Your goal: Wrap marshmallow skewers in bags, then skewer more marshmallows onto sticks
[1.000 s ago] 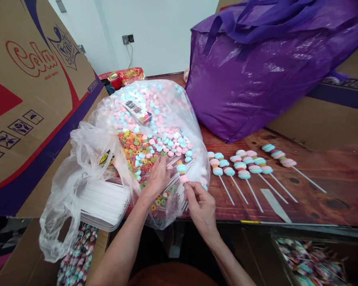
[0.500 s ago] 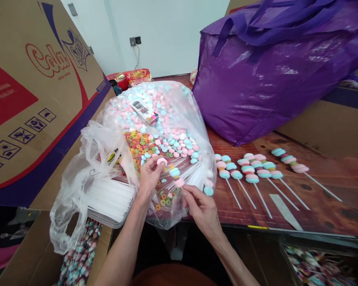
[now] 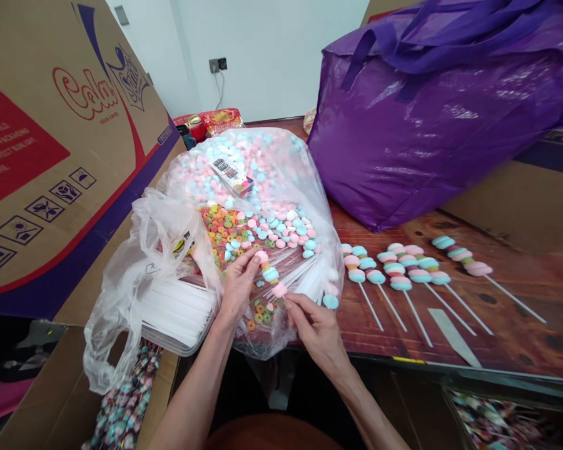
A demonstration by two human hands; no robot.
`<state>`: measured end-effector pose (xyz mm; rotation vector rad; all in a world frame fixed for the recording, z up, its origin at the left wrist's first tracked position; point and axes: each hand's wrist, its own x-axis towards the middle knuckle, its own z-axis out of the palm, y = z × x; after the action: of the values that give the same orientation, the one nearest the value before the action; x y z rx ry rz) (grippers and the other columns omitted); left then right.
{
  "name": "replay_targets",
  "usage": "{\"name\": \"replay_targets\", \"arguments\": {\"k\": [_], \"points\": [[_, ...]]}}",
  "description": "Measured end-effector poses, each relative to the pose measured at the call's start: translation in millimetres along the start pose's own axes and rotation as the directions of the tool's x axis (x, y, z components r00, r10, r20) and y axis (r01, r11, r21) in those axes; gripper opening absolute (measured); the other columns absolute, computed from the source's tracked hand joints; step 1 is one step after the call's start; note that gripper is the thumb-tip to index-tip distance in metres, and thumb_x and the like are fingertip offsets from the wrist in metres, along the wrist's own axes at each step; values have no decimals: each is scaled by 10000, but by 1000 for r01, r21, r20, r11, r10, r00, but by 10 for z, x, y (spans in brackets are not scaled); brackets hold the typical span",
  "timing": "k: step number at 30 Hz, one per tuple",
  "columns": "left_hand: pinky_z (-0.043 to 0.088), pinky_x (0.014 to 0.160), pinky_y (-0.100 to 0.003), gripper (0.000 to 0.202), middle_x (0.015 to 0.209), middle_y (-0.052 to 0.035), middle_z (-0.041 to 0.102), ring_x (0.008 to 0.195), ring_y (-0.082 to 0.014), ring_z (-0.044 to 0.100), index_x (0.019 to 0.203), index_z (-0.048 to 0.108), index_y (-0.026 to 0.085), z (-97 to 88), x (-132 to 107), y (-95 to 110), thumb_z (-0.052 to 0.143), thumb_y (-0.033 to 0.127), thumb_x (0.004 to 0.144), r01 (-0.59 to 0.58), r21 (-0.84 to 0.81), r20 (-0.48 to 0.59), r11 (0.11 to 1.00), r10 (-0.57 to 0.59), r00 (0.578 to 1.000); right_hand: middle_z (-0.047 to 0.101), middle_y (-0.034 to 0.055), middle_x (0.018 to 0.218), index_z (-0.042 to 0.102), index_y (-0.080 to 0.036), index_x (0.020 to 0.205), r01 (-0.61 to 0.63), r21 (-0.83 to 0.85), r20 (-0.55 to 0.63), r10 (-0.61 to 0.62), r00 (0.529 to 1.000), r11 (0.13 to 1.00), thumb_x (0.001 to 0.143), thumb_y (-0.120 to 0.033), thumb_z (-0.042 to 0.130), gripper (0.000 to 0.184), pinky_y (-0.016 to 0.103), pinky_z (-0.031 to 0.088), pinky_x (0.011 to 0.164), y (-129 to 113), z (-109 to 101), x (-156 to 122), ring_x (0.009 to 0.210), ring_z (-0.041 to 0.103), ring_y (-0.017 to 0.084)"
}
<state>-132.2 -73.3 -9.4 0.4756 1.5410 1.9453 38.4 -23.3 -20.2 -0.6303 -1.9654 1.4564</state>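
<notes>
Between my hands is a candy skewer (image 3: 271, 275), with pink and blue candies and small yellow-orange rings threaded on a stick. My right hand (image 3: 312, 322) pinches the stick just below the lowest pink candy. With thumb and fingertips, my left hand (image 3: 241, 278) grips a pink candy (image 3: 261, 257) at the skewer's upper end. Beneath both hands lies a clear plastic bag (image 3: 281, 331) with loose ring gummies (image 3: 225, 228), pink and blue candies (image 3: 291, 231) and white sticks (image 3: 304, 272). Several finished candy skewers (image 3: 401, 275) lie to the right on the table.
A tray of white sticks (image 3: 176, 312) sits left, partly under a crumpled plastic bag (image 3: 159, 219). A large carton (image 3: 37, 156) stands at the left, a purple bag (image 3: 426, 125) at the back right. A flat pale strip (image 3: 453, 337) lies near the table's front edge.
My left hand has brought the pink candy onto the skewer's tip, where it now sits against the other pieces. The view has shifted slightly.
</notes>
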Motion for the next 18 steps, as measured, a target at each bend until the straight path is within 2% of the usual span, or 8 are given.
{"name": "replay_targets", "arguments": {"k": [6, 10, 14, 18], "points": [[518, 789, -236, 354, 1036, -30, 766, 889, -152, 662, 1118, 768, 222, 27, -56, 20, 725, 419, 827, -65, 87, 11, 994, 65, 998, 499, -43, 586, 687, -152, 946, 6, -27, -5, -6, 1000, 1000, 986, -312, 518, 236, 215, 364, 490, -18, 2, 1, 512, 467, 103], [518, 811, -245, 336, 1067, -42, 765, 903, -152, 666, 1104, 770, 219, 56, -80, -3, 732, 395, 821, -40, 12, -6, 999, 40, 999, 489, -45, 584, 646, -168, 855, 9, -51, -8, -10, 1000, 999, 990, -309, 506, 240, 214, 360, 493, -41, -8, 5, 509, 456, 99], [520, 794, -238, 345, 1042, -41, 766, 861, -134, 663, 1105, 769, 215, 68, -74, -42, 747, 378, 802, 4, -68, -59, 998, -8, 998, 487, -46, 587, 634, -174, 849, 22, -57, 10, -22, 1000, 998, 992, -302, 501, 233, 212, 365, 502, -44, -14, 7, 517, 460, 100], [527, 805, -256, 366, 1048, -47, 766, 871, -146, 668, 1121, 765, 212, 55, -69, -59, 747, 382, 797, 2, -51, -65, 999, -5, 998, 489, -44, 589, 638, -173, 853, 15, -76, 16, -14, 1000, 997, 995, -314, 497, 246, 212, 360, 498, -38, -12, 11, 520, 465, 102]]}}
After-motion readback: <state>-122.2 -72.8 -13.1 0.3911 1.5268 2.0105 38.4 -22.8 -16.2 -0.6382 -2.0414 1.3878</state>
